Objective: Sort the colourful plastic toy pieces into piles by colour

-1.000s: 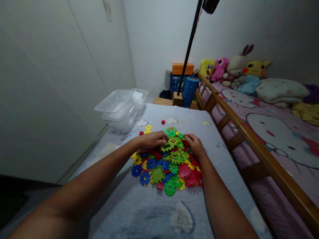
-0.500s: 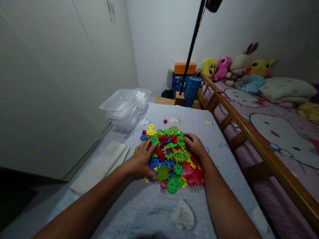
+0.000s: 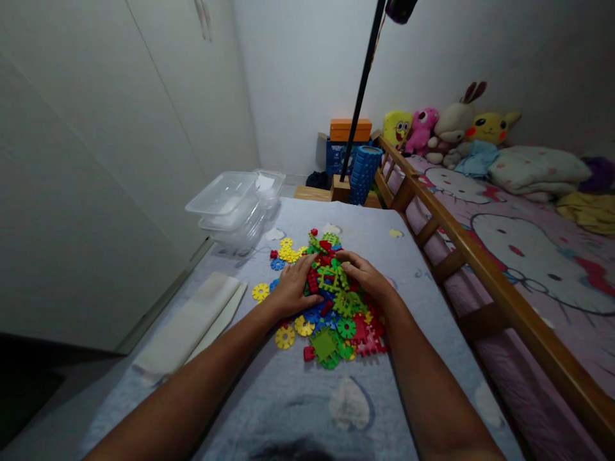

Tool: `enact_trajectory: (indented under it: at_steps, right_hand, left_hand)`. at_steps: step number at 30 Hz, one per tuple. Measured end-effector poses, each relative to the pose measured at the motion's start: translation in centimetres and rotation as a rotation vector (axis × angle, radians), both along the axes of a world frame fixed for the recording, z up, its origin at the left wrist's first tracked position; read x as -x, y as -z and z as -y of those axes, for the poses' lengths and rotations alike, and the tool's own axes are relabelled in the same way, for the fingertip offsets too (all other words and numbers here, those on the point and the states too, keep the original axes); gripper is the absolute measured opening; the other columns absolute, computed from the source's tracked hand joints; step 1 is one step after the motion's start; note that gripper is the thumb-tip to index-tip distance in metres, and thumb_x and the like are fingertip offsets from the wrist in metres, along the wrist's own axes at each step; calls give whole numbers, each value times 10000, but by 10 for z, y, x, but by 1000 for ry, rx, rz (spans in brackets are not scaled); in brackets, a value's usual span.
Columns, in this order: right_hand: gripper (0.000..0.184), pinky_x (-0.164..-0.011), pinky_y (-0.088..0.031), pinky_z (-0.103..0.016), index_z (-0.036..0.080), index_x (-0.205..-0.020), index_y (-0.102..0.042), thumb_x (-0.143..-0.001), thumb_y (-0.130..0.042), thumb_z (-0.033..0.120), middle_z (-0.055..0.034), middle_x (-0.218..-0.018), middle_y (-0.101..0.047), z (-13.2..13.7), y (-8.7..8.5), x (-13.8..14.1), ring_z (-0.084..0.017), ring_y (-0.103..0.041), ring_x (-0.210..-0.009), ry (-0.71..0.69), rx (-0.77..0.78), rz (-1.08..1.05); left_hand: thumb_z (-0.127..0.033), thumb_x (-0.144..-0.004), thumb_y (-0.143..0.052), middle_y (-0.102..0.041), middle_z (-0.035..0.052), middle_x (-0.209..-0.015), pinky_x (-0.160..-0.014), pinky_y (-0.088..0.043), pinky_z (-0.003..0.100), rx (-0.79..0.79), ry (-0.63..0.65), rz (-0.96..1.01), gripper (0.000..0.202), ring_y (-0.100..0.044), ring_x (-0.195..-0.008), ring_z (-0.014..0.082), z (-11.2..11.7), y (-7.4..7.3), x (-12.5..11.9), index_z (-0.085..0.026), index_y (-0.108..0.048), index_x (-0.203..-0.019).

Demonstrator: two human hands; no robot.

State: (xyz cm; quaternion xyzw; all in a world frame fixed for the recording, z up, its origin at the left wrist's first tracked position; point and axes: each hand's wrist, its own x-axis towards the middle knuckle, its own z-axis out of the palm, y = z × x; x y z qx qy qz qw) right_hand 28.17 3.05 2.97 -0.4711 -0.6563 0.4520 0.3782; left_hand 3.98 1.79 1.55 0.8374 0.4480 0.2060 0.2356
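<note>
A heap of plastic building pieces [image 3: 346, 302] in green, red, blue and yellow lies in the middle of the cloth-covered table. My left hand [image 3: 296, 289] rests on its left side, thumb apart from the fingers. On the right flank my right hand [image 3: 366, 278] lies with fingers reaching over the top. Both hands touch the pieces without gripping any. Nearest me is a flat green square piece [image 3: 325, 344] beside a small red block [image 3: 309, 353]. Yellow notched discs [image 3: 261, 292] lie loose left of the heap. My hands hide part of the pile.
Stacked clear plastic containers [image 3: 225, 202] stand at the table's far left. A folded cream cloth [image 3: 196, 323] lies on the left side. A wooden bed rail [image 3: 456, 240] runs along the right. Behind the table are a black pole [image 3: 361, 89] and a blue roller [image 3: 364, 176].
My hands have come closer together and pushed the pieces inward, so the heap is narrower. Some yellow discs are now uncovered to the left. The view has shifted slightly.
</note>
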Motion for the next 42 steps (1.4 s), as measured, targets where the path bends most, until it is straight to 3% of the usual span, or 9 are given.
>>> enact_trajectory:
  at_steps: [3, 8, 13, 18, 21, 25, 32, 38, 42]
  right_hand:
    - [495, -1103, -425, -425, 260, -1264, -648, -849, -623, 530, -42, -1335, -658, 2, -11, -5, -260, -576, -1266, 6, -42, 3]
    - [743, -1150, -368, -478, 265, -1422, -539, -768, -725, 565, -87, -1468, -544, 21, -16, -36, -309, -492, -1360, 106, -105, 278]
    - [1227, -1192, -279, -563, 264, -1591, -272, -572, -835, 651, -154, -1608, -330, 80, 15, -72, -394, -302, -1478, 45, -149, 597]
    - [1455, -1191, -201, -627, 261, -1623, -94, -463, -873, 665, -193, -1654, -187, 132, 48, -72, -455, -172, -1512, 40, -108, 760]
    - [1409, -1193, -178, -630, 270, -1619, -91, -503, -870, 635, -189, -1641, -223, 132, 52, -53, -446, -177, -1512, 95, -162, 749]
    - [1255, -1178, -277, -582, 235, -1601, -166, -601, -845, 573, -197, -1587, -335, 111, 46, -23, -404, -316, -1464, 95, -288, 616]
    - [874, -1174, -354, -500, 211, -1560, -278, -777, -666, 242, -167, -1520, -444, 85, 36, 17, -305, -426, -1416, 215, -388, 401]
    - [1014, -1121, -425, -485, 218, -1529, -309, -627, -770, 219, -150, -1483, -495, 64, 32, 45, -314, -536, -1311, 281, -248, 114]
    - [934, -1074, -477, -429, 270, -1484, -355, -639, -750, 211, -88, -1413, -573, 52, 32, 58, -259, -609, -1217, 296, -94, -141]
  left_hand:
    - [-538, -729, -759, -231, 192, -1637, -1196, -208, 599, 14, -40, -96, 1101, -227, -1506, 394, 16, -4, 16, -242, -145, -1594]
    - [-680, -511, -839, -120, 223, -1665, -1176, -203, 646, 73, -62, -224, 1394, -123, -1519, 475, 49, 2, 53, -291, -68, -1605]
    - [-689, -376, -871, -67, 229, -1675, -1175, -173, 675, 118, -110, -346, 1539, -56, -1514, 512, 74, 13, 66, -279, -47, -1610]
    - [-707, -374, -861, -73, 238, -1671, -1181, -95, 692, 115, -118, -363, 1533, -52, -1522, 495, 80, 12, 49, -250, -78, -1610]
    - [-733, -423, -836, -110, 250, -1660, -1178, -94, 692, 96, -105, -315, 1487, -65, -1521, 492, 77, 12, 36, -229, -93, -1608]
    - [-708, -520, -812, -153, 254, -1640, -1183, -141, 656, -16, -91, -203, 1386, -143, -1520, 452, 71, 16, 20, -239, -84, -1602]
    - [-567, -608, -821, -164, 203, -1630, -1113, -362, 573, -112, -153, 8, 1256, -329, -1447, 442, 55, 22, 1, -276, -102, -1595]
    - [-356, -698, -761, -159, 186, -1632, -1010, -500, 502, -94, -192, 200, 1096, -443, -1388, 392, 41, 23, -12, -274, -124, -1587]
    - [-268, -687, -754, -388, 150, -1523, -1082, -456, 471, -51, -183, 363, 953, -465, -1374, 331, 27, 14, -14, -250, -305, -1527]
